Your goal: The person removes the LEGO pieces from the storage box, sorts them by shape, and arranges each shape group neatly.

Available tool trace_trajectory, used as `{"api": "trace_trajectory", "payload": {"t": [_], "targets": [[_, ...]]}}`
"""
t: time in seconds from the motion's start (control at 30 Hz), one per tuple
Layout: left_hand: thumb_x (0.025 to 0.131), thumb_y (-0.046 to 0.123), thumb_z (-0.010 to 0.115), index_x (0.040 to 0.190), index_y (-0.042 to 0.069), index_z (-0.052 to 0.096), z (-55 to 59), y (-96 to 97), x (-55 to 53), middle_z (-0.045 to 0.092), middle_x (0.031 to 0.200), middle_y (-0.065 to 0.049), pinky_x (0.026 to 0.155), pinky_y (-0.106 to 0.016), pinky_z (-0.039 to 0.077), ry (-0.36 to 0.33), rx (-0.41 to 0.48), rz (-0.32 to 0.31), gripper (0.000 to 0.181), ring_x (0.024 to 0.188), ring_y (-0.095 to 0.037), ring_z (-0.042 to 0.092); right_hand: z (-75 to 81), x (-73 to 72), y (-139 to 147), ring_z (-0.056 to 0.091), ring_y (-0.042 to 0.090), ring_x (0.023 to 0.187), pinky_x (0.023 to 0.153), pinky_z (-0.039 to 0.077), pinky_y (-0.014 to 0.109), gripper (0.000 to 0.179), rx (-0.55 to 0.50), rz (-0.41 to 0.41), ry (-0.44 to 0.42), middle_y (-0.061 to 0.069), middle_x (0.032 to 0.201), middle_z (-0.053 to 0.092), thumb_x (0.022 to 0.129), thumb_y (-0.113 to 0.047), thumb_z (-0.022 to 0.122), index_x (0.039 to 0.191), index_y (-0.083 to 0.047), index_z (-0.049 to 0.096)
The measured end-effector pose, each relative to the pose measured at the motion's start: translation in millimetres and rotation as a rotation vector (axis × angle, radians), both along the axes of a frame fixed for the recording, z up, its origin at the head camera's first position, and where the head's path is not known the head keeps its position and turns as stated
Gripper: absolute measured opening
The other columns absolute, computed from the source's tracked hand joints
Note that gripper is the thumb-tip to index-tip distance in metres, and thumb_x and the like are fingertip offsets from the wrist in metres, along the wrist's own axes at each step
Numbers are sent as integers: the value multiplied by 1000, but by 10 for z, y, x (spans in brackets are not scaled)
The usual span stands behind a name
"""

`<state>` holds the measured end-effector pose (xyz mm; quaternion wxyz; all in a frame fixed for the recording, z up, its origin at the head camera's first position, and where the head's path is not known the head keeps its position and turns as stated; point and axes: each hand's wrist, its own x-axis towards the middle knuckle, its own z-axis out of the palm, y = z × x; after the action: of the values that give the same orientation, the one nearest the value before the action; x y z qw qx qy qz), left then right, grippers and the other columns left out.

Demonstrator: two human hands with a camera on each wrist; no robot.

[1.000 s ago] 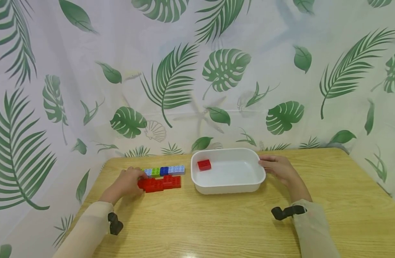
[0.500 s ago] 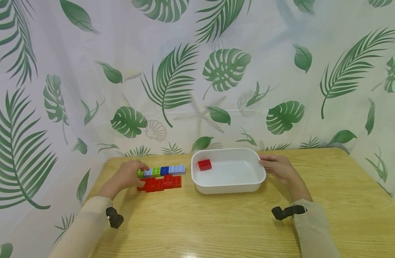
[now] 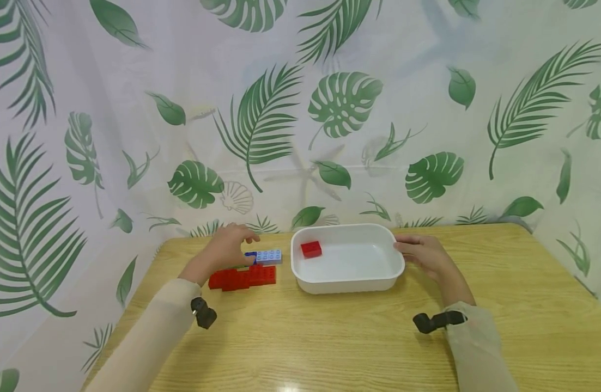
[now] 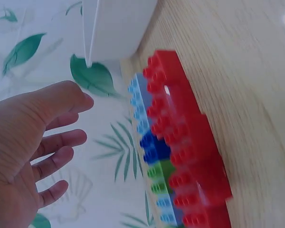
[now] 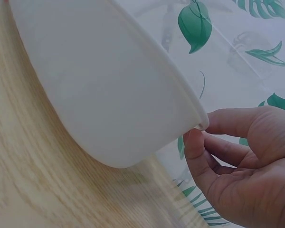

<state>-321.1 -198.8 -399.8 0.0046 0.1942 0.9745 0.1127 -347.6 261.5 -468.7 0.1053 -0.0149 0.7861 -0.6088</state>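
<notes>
My left hand (image 3: 224, 249) hovers over two rows of toy building bricks, fingers loosely bent and apart, nothing between them. In front lies a row of joined red bricks (image 3: 238, 278). Behind it runs a row with a light blue brick (image 3: 269, 257), a dark blue brick (image 4: 155, 148) and a green brick (image 4: 162, 175); my hand hides much of this row in the head view. Thumb and fingers of my right hand (image 5: 249, 159) pinch the rim of a white plastic tub (image 3: 359, 261) at its right end. One red brick (image 3: 311, 250) lies inside the tub, at the left.
The wooden table (image 3: 329, 337) reaches back to a white curtain (image 3: 280, 136) printed with green leaves. The tub stands just right of the brick rows, near the table's back edge.
My left hand has moved right and slightly back, from the left end of the brick rows to above their middle. My right hand and the tub have stayed where they were.
</notes>
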Motion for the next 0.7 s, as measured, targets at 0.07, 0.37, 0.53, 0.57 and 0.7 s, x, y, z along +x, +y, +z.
{"api": "trace_trajectory", "payload": {"t": [0.07,0.37,0.53,0.57,0.7], "targets": [[85,22,81,123,13,71,13,141,-33,69,110,-5,96,-46,45,6,10,-33,40,106,-25,56,12,8,5,64,-1,96,87,56,19,57,6,0,3,20,140,58,101,-23,64,145,11,47],[85,24,81,123,12,71,-24,721,-235,71,111,-7,94,-47,45,103,14,-169,41,106,-25,55,3,1,20,65,-1,95,85,57,20,57,-21,3,25,17,135,62,101,-21,64,144,13,47],[83,22,84,127,16,70,-101,940,-332,69,124,-6,100,-45,43,71,-23,-185,47,112,-24,52,-7,3,8,66,-1,93,84,57,21,57,-39,0,18,14,132,65,100,-20,65,143,14,47],[82,22,84,128,16,70,-114,973,-346,69,126,-6,100,-45,43,65,-30,-189,48,113,-24,51,-7,5,6,66,-1,93,84,57,21,57,-37,-2,17,15,133,64,100,-20,65,143,14,47],[80,18,86,127,17,70,-169,1073,-399,67,127,-6,102,-45,42,65,-56,-218,50,116,-26,51,-6,5,3,65,-1,93,85,57,21,57,-27,-4,17,21,138,61,101,-20,65,143,13,47]]}}
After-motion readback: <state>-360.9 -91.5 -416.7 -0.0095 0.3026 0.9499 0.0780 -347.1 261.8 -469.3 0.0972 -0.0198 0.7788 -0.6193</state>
